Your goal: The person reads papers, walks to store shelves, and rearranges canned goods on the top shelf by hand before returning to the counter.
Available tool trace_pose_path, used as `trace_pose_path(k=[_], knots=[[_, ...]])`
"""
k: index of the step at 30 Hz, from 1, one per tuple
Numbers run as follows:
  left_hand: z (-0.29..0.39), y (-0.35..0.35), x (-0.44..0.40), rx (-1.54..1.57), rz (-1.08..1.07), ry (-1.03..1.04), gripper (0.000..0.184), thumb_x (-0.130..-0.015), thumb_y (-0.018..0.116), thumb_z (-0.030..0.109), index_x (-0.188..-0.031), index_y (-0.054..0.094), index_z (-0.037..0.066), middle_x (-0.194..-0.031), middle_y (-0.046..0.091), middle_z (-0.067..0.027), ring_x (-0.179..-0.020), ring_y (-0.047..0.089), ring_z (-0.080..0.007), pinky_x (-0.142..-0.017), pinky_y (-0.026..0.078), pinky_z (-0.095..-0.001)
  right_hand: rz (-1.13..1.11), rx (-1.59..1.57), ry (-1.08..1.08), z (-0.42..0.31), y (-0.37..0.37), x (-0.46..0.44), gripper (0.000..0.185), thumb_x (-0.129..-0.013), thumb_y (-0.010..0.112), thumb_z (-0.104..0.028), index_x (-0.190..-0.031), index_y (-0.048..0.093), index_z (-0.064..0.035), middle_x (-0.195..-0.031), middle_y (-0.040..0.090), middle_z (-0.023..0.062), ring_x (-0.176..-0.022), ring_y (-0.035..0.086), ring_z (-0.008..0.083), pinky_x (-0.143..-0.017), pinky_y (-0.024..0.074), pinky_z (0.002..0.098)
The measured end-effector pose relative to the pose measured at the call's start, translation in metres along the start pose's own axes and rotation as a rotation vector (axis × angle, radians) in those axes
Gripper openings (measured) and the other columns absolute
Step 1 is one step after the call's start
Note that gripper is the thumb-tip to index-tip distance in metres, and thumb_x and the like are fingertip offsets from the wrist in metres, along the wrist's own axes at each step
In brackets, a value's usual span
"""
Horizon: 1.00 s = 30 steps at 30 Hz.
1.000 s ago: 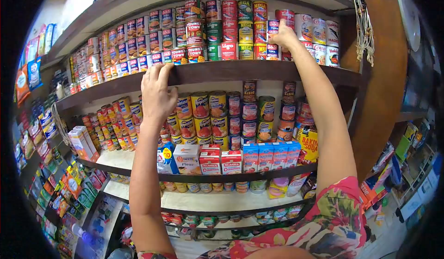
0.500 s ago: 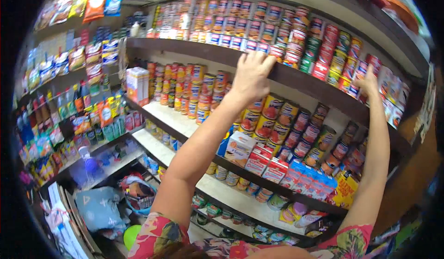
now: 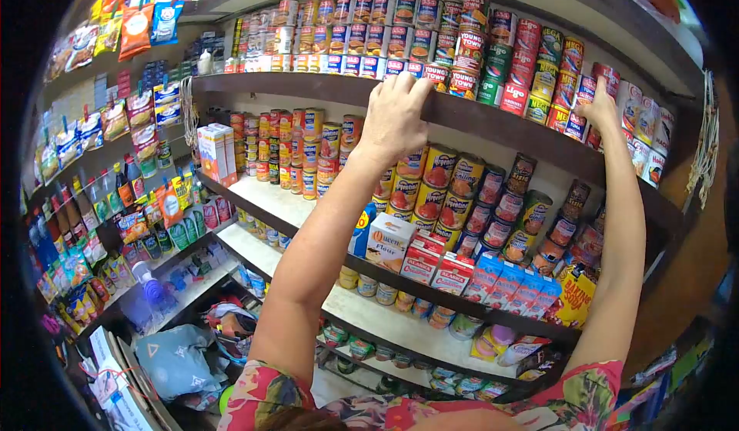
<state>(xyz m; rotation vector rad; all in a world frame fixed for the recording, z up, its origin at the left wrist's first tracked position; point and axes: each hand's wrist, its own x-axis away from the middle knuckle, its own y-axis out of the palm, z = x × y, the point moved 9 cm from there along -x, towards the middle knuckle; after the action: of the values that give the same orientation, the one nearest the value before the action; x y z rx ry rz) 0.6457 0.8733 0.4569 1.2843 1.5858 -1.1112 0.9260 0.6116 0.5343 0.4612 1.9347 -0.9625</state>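
My left hand rests with bent fingers on the front edge of the upper shelf, below the small tuna cans, and nothing shows in it. At the right of that shelf my right hand reaches up to the can stacks. Its fingers touch a tuna can and a red can beside it; how firmly they grip is hard to tell. Left of this hand stand Mega cans and red Ligo cans. White cans stand to its right.
Yellow Argentina cans, a Queen flour box and blue cartons fill the shelf below. Hanging packets are at the left. Strings hang at the right. A grey bag lies low at the left.
The view has swung left, bringing the side shelves and grey bag into sight. Both hands keep about the same places on the upper shelf.
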Motion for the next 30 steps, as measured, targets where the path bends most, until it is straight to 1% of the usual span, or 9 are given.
trace_pose_path(k=[2, 6, 10, 15, 23, 24, 27, 28, 30], knots=[[0.001, 0.000, 0.000, 0.005, 0.007, 0.004, 0.043, -0.058, 0.058, 0.005, -0.100, 0.049, 0.004, -0.090, 0.049, -0.0146, -0.088, 0.049, -0.0338, -0.076, 0.042, -0.0417, 0.037, 0.007, 0.002, -0.004, -0.007, 0.003, 0.072, -0.065, 0.072, -0.023, -0.123, 0.034, -0.0064, -0.104, 0.060, 0.0240, -0.099, 0.059, 0.0364, -0.083, 0.0464, 0.0436], [0.000, 0.004, 0.001, -0.018, -0.035, -0.016, 0.043, -0.060, 0.059, 0.007, -0.102, 0.049, 0.005, -0.094, 0.049, -0.0149, -0.091, 0.048, -0.0340, -0.078, 0.042, -0.0424, 0.068, 0.101, 0.002, -0.008, -0.010, 0.003, 0.066, -0.068, 0.070, -0.028, -0.122, 0.037, -0.0084, -0.106, 0.060, 0.0222, -0.100, 0.058, 0.0367, -0.082, 0.0464, 0.0462], [0.000, 0.005, 0.001, -0.014, -0.047, -0.017, 0.046, -0.059, 0.060, 0.008, -0.104, 0.049, 0.006, -0.096, 0.049, -0.0142, -0.094, 0.048, -0.0337, -0.080, 0.041, -0.0420, 0.095, 0.066, 0.018, -0.006, -0.014, 0.001, 0.064, -0.070, 0.070, -0.029, -0.122, 0.037, -0.0097, -0.108, 0.060, 0.0213, -0.101, 0.058, 0.0353, -0.082, 0.0461, 0.0471], [-0.002, 0.009, 0.004, -0.029, -0.036, -0.044, 0.047, -0.060, 0.061, 0.007, -0.106, 0.049, 0.006, -0.097, 0.048, -0.0137, -0.096, 0.048, -0.0329, -0.083, 0.040, -0.0417, 0.088, 0.045, -0.006, -0.010, -0.015, 0.002, 0.056, -0.071, 0.067, -0.025, -0.119, 0.041, -0.0094, -0.105, 0.060, 0.0215, -0.099, 0.058, 0.0363, -0.082, 0.0466, 0.0458], [0.003, 0.009, 0.006, -0.021, -0.009, -0.063, 0.049, -0.060, 0.061, 0.005, -0.107, 0.049, 0.007, -0.099, 0.048, -0.0125, -0.098, 0.048, -0.0315, -0.084, 0.040, -0.0420, 0.141, 0.025, -0.078, -0.026, -0.026, 0.012, 0.046, -0.071, 0.057, -0.012, -0.116, 0.049, -0.0117, -0.106, 0.061, 0.0191, -0.101, 0.058, 0.0346, -0.082, 0.0466, 0.0456], [0.003, 0.008, 0.005, -0.005, -0.008, -0.067, 0.048, -0.059, 0.061, 0.005, -0.106, 0.050, 0.007, -0.099, 0.049, -0.0126, -0.098, 0.049, -0.0317, -0.083, 0.040, -0.0419, 0.143, 0.034, -0.063, -0.025, -0.026, 0.009, 0.048, -0.071, 0.063, -0.017, -0.118, 0.050, -0.0139, -0.111, 0.060, 0.0145, -0.104, 0.056, 0.0311, -0.083, 0.0456, 0.0433], [0.002, 0.006, 0.002, 0.016, -0.019, -0.047, 0.046, -0.059, 0.059, 0.006, -0.104, 0.052, 0.005, -0.094, 0.051, -0.0143, -0.094, 0.049, -0.0346, -0.083, 0.041, -0.0420, 0.146, -0.025, -0.068, -0.029, -0.030, 0.010, 0.045, -0.072, 0.062, -0.016, -0.116, 0.051, -0.0131, -0.111, 0.060, 0.0148, -0.104, 0.056, 0.0309, -0.083, 0.0458, 0.0424], [0.002, 0.006, 0.000, -0.015, -0.013, -0.026, 0.045, -0.058, 0.060, 0.007, -0.102, 0.053, 0.005, -0.093, 0.052, -0.0135, -0.092, 0.050, -0.0339, -0.081, 0.041, -0.0408, 0.178, -0.060, -0.126, -0.032, -0.028, 0.007, 0.041, -0.072, 0.060, -0.016, -0.112, 0.055, -0.0100, -0.109, 0.061, 0.0150, -0.101, 0.058, 0.0302, -0.082, 0.0460, 0.0410], [0.001, 0.006, -0.001, -0.018, -0.035, -0.025, 0.045, -0.057, 0.062, 0.007, -0.101, 0.053, 0.006, -0.092, 0.051, -0.0129, -0.090, 0.050, -0.0332, -0.078, 0.041, -0.0399, 0.172, -0.097, -0.214, -0.048, -0.025, 0.002, 0.037, -0.072, 0.058, -0.014, -0.109, 0.058, -0.0102, -0.106, 0.062, 0.0157, -0.100, 0.058, 0.0317, -0.083, 0.0463, 0.0428]])
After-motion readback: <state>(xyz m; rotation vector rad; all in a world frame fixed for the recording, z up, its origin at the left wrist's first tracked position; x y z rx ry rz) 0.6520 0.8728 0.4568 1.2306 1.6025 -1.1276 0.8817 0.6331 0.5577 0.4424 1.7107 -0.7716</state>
